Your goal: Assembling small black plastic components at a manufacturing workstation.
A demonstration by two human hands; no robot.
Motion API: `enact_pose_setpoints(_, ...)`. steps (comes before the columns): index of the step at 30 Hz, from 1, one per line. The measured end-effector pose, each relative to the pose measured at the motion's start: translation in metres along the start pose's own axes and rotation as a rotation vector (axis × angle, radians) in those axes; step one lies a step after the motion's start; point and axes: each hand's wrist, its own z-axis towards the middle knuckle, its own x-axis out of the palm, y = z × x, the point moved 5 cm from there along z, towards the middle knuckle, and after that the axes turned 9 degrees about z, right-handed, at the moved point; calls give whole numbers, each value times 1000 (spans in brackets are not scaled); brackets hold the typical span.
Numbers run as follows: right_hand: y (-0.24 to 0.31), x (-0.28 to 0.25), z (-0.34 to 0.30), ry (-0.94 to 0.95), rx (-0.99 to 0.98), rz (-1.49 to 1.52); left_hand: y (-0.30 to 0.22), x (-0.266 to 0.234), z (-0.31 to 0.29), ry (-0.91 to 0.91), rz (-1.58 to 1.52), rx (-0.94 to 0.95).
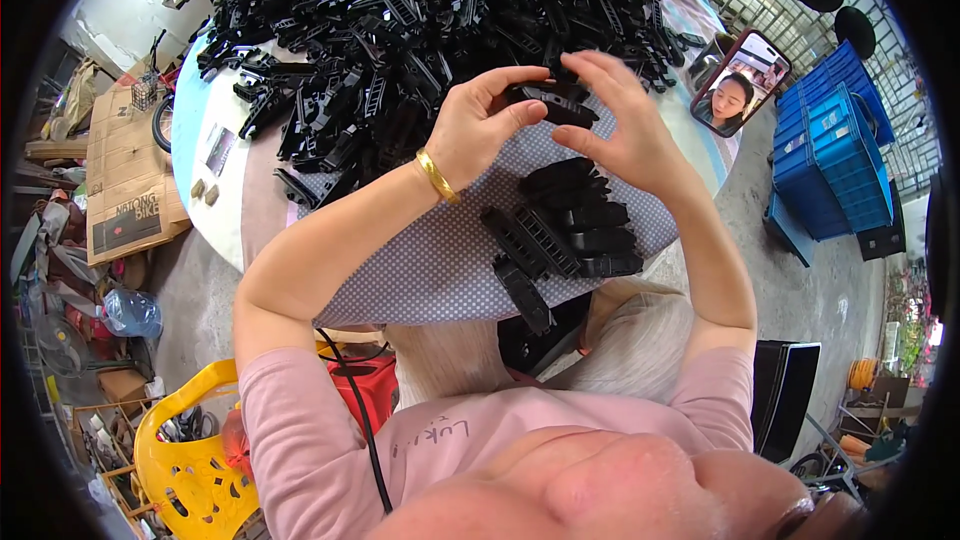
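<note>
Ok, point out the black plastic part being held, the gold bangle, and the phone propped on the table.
Black plastic part (555, 105), head view, on its middle, between both hands.
Gold bangle (437, 176), head view, on the band at the left wrist.
Phone (741, 82), head view, on its lit screen.

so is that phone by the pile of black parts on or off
On: the phone stands propped by the pile of black parts, its screen lit with a picture.
</note>
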Motion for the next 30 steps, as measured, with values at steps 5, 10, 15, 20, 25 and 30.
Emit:
enact_pose_setpoints(5, -16, 7, -7, 164, 192, 130, 1, 4, 0, 21, 305, 52)
enact_pose_setpoints(10, -3, -1, -2, 141, 136, 54, -9, 3, 0, 11, 422, 170)
enact_pose_setpoints(15, -6, 1, -6, 117, 172, 38, -6, 4, 0, 5, 449, 198)
enact_pose_setpoints(20, -32, 0, 3, 474, 409, 251, 18, 9, 5, 128, 372, -75)
enact_pose_setpoints(25, -63, 0, 76, 214, 161, 39, 5, 10, -7, 189, 718, 116)
enact_pose_setpoints(30, -115, 39, 141, 15, 61, -331, 10, 26, -11, 202, 780, 389)
